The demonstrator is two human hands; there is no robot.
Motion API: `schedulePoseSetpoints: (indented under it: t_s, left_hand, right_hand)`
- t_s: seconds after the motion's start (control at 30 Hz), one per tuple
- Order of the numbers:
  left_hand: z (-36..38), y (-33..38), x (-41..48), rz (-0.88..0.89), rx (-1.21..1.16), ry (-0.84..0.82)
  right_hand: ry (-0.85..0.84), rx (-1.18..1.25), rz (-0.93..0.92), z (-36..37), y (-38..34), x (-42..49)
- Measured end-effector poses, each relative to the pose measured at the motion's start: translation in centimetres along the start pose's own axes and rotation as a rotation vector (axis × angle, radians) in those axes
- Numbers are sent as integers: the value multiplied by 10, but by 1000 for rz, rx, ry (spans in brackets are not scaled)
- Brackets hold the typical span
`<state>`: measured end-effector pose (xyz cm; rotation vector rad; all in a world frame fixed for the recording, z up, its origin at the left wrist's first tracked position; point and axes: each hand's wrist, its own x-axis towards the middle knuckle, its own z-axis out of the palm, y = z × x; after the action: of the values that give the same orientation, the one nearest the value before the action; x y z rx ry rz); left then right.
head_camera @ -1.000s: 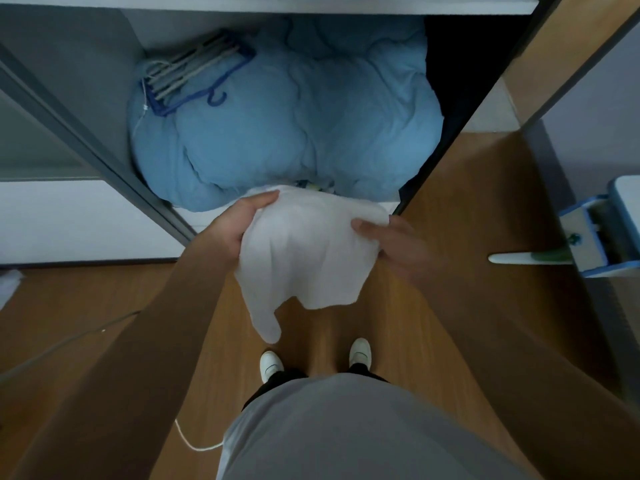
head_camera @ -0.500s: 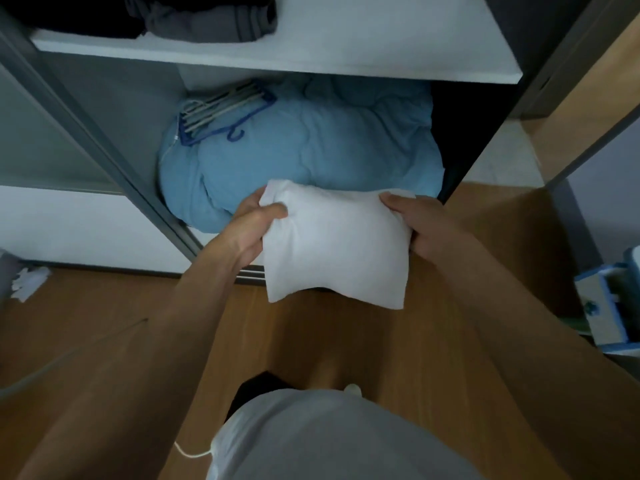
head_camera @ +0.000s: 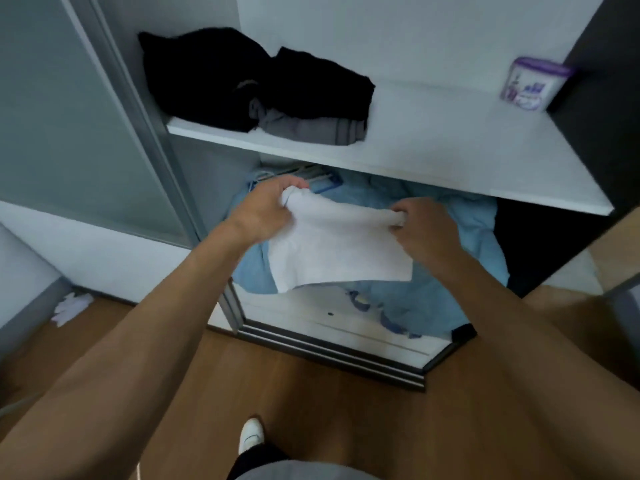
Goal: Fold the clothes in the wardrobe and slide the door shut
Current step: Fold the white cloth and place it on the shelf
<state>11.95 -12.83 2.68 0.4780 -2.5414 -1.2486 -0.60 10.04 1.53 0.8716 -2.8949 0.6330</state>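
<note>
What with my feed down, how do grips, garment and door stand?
Left grip and right grip pinch white garment at top corners. Hangs before blue bedding. Sliding door open.

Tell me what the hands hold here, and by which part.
Both hold the folded white cloth by its top edge: the left hand grips the top left corner, the right hand the top right corner.

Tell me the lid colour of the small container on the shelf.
Purple lid on the white container, head view.
</note>
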Motion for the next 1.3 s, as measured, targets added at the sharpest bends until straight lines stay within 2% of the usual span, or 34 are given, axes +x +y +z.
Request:
schedulePoseSetpoints:
  t_s: [0.07, 0.13, 0.17, 0.23, 0.3, 0.37, 0.43, 0.5, 0.6, 0.73, 0.8, 0.83, 0.93, 0.97, 1.03, 1.1, 1.13, 1.3]
  left_hand:
    - [-26, -7, 23, 128, 106, 70]
    - [-55, -15, 47, 230, 161, 181]
    - [-69, -18, 59, 263, 195, 237]
    - [-93, -24, 86, 284, 200, 281]
    - [-110, -24, 113, 226, -105, 207]
    - [-122, -23, 132, 138, -542, 98]
    - [-131, -23, 149, 136, -795, 31]
    - [-139, -20, 170, 184, -883, 21]
    - [-154, -1, 205, 233, -976, 110]
    - [-170, 30, 251, 374, -1093, 194]
    - [-168, 29, 271, 343, -1028, 199]
    - [-162, 22, 278, 262, -927, 191]
    - [-141, -12, 294, -38, -491, 119]
    - [-137, -22, 301, -78, -379, 140]
    - [-133, -31, 316, -75, -282, 200]
    - [-134, -26, 333, -70, -179, 185]
    - [-133, -21, 340, -85, -113, 160]
    - [-126, -24, 367, -46, 12, 192]
  right_hand:
    - [170, -25, -10, -6, -27, 21]
    - [297, 54, -18, -9, -52, 40]
    - [327, 150, -6, -11, -62, 50]
    - [302, 527, 61, -17, -83, 68]
    - [237, 919, 127, -21, -102, 82]
    - [238, 1074, 131, -22, -113, 97]
    - [268, 1144, 118, -23, -120, 114]
    - [325, 1181, 100, -28, -125, 136]
    - [400, 1155, 14, -39, -131, 177]
    - [550, 1065, -257, -54, -127, 240]
    - [539, 863, -333, -46, -110, 263]
    - [468, 737, -296, -36, -95, 272]
    - [50, 557, -92, -8, -49, 284]
    - [1, 576, -33, -2, -40, 287]
    - [146, 628, 63, 3, -35, 299]
    - [355, 560, 118, 1, -43, 318]
    - [392, 499, 116, -1, -52, 328]
    - [116, 224, -120, 9, -117, 364]
